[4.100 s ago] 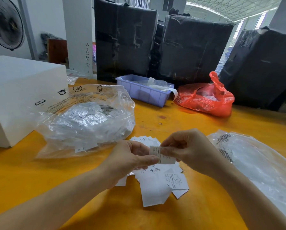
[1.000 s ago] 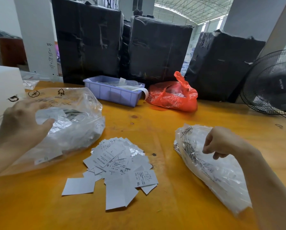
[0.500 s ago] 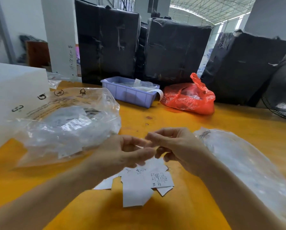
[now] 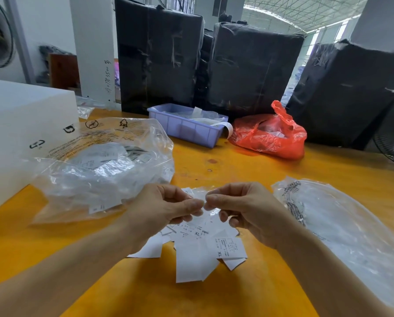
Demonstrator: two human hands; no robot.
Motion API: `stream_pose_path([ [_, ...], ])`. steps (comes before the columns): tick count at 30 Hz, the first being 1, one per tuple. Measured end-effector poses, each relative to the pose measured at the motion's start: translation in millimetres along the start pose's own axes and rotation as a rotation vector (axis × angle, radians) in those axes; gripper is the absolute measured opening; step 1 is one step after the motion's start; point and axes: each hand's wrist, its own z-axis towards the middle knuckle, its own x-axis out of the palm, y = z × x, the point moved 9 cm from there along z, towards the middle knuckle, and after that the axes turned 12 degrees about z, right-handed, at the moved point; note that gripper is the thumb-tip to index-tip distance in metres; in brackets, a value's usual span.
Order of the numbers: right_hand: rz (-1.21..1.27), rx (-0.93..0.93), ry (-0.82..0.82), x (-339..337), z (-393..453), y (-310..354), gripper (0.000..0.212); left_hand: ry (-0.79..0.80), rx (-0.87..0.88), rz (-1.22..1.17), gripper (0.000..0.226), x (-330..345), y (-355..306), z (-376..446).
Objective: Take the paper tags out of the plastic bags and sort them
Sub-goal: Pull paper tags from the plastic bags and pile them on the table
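Your left hand (image 4: 166, 209) and right hand (image 4: 244, 209) meet fingertip to fingertip above the middle of the yellow table (image 4: 248, 170), both pinching the same small clear plastic bag (image 4: 203, 197) between thumb and forefinger; what it holds is too blurred to tell. Your other fingers are curled loosely under.

Directly beneath your hands lies the pile of loose paper tags (image 4: 198, 250), white slips fanned over one another, a few showing "XL" print.

To your left, a large clear bag (image 4: 100, 165) full of more small bags and tags slumps against a white box (image 4: 20, 124) at the table's left edge. To your right, a second clear bag (image 4: 342, 227) lies flatter, running toward the right edge.

Along the far edge sit a lilac plastic bin (image 4: 184, 129) and, just beside it, a red plastic bag (image 4: 271, 136). Behind them stand black-wrapped bundles (image 4: 248, 65).
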Motion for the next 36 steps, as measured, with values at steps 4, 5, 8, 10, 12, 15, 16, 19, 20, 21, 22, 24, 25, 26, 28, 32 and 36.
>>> stream_pose_path([
  [4, 0.029, -0.009, -0.003, 0, 0, 0, 0.019, -0.02, 0.0, 0.007, 0.025, -2, 2, 0],
  [5, 0.021, -0.022, -0.007, -1, 1, 1, 0.016, -0.022, 0.002, 0.005, 0.027, -2, 2, 0],
  [8, -0.065, -0.09, -0.015, 1, 0, 6, 0.009, 0.035, -0.002, 0.003, 0.045, 3, 2, 1],
  [10, -0.113, -0.128, -0.021, 5, 0, 8, 0.012, 0.06, -0.018, -0.002, 0.049, 6, 2, 0],
  [12, -0.137, -0.146, -0.029, 9, -1, 8, 0.019, 0.023, -0.015, -0.047, 0.035, 3, 1, -1],
  [15, -0.133, -0.186, -0.095, 6, 0, 10, 0.016, -0.108, 0.009, -0.072, 0.023, -11, -1, 0],
  [16, -0.157, -0.214, -0.138, 1, 0, 12, 0.011, -0.154, 0.016, -0.079, 0.027, -17, -1, 1],
  [19, -0.49, -0.333, -0.231, -6, -1, 21, 0.003, -0.259, 0.012, -0.141, 0.028, -36, 1, 5],
  [20, -0.616, -0.36, -0.221, -3, -1, 21, 0.005, -0.285, 0.005, -0.169, 0.021, -41, 3, 6],
  [21, -0.715, -0.378, -0.199, 3, -1, 19, 0.008, -0.305, -0.001, -0.19, 0.014, -44, 5, 6],
  [22, -0.801, -0.396, -0.173, 9, 0, 15, 0.011, -0.322, -0.005, -0.202, 0.01, -47, 7, 7],
  [24, -1.02, -0.439, -0.131, 22, 2, 7, 0.019, -0.343, -0.002, -0.21, 0.008, -50, 9, 8],
  [25, -1.128, -0.445, -0.117, 26, 3, 3, 0.022, -0.35, 0.002, -0.21, 0.009, -51, 9, 8],
  [26, -1.193, -0.441, -0.115, 27, 4, 0, 0.024, -0.357, 0.009, -0.209, 0.011, -52, 9, 8],
  [28, -1.175, -0.403, -0.117, 22, 5, -1, 0.021, -0.364, 0.022, -0.218, 0.012, -54, 8, 8],
  [32, -0.84, -0.226, 0.146, 33, 4, -11, 0.02, -0.37, 0.024, -0.253, 0.013, -53, 9, 8],
  [36, -1.026, -0.077, 0.4, 56, -4, -38, 0.058, -0.349, 0.019, -0.18, 0.029, -49, 9, 8],
])
